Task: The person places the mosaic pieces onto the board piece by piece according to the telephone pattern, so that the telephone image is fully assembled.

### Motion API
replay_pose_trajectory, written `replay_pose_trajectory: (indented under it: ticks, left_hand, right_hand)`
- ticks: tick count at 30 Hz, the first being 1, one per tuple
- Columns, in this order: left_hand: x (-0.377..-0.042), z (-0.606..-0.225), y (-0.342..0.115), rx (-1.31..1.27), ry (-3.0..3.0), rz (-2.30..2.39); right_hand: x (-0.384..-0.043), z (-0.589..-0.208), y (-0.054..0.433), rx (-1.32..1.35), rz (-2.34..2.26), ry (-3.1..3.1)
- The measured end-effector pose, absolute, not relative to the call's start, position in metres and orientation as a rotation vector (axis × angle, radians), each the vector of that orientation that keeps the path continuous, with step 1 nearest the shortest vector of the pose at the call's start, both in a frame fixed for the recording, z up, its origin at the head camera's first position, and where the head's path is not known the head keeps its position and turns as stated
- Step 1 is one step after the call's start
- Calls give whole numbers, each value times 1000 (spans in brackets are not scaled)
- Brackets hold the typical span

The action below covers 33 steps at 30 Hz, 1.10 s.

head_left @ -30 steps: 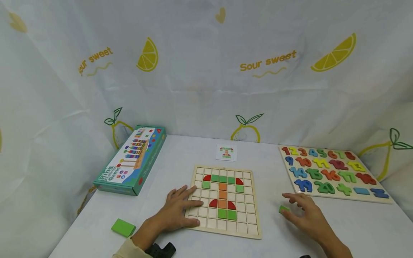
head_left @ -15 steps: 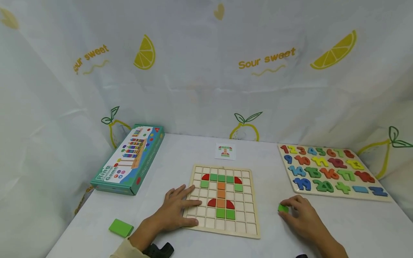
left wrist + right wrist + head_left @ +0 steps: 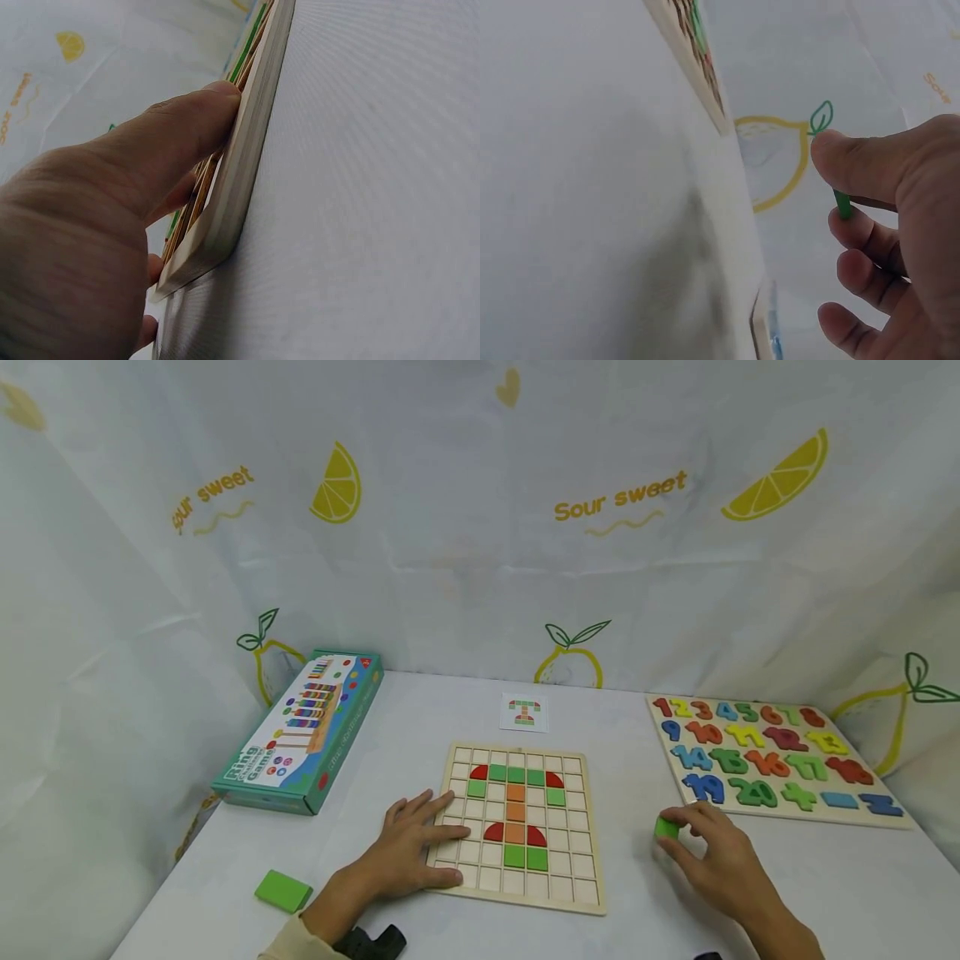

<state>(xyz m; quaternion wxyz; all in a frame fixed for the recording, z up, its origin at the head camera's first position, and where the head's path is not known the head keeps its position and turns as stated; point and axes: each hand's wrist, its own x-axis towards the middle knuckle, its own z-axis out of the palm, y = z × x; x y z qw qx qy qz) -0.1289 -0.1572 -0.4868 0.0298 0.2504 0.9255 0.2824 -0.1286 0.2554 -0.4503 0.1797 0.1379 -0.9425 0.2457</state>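
Note:
In the head view a wooden grid board lies mid-table, with green squares, orange squares and red quarter-round pieces set in a T-like pattern. My left hand rests spread on the board's left edge; in the left wrist view its thumb lies along the rim. To the right of the board, my right hand pinches a small green square tile between thumb and index finger. The right wrist view shows this tile edge-on, mostly hidden behind the thumb, with the other fingers curled below.
A pattern card lies behind the board. At the back left is a green game box, with a green rectangular block nearer. A number puzzle board lies beyond the right hand. A printed white curtain hangs behind.
The right hand's index finger has come down to pinch the green tile with the thumb. Tile and hand have since moved slightly away from me. The left hand stays on the board.

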Motion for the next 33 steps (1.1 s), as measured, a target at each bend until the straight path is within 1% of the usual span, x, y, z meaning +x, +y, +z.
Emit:
replay_pose_trajectory:
  ticks: [10, 19, 27, 33]
  left_hand:
    - [-128, -488, -157, 757, 2851, 868]
    - [-128, -487, -156, 756, 2856, 857]
    - [-129, -488, -158, 796, 2863, 874]
    - [-129, -488, -158, 798, 2859, 874]
  right_hand:
    - [-119, -421, 238, 449, 714, -2523]
    - [-115, -398, 214, 565, 789, -2416]
    - [-113, -389, 190, 625, 884, -2401]
    - [-111, -392, 164, 756, 989, -2364]
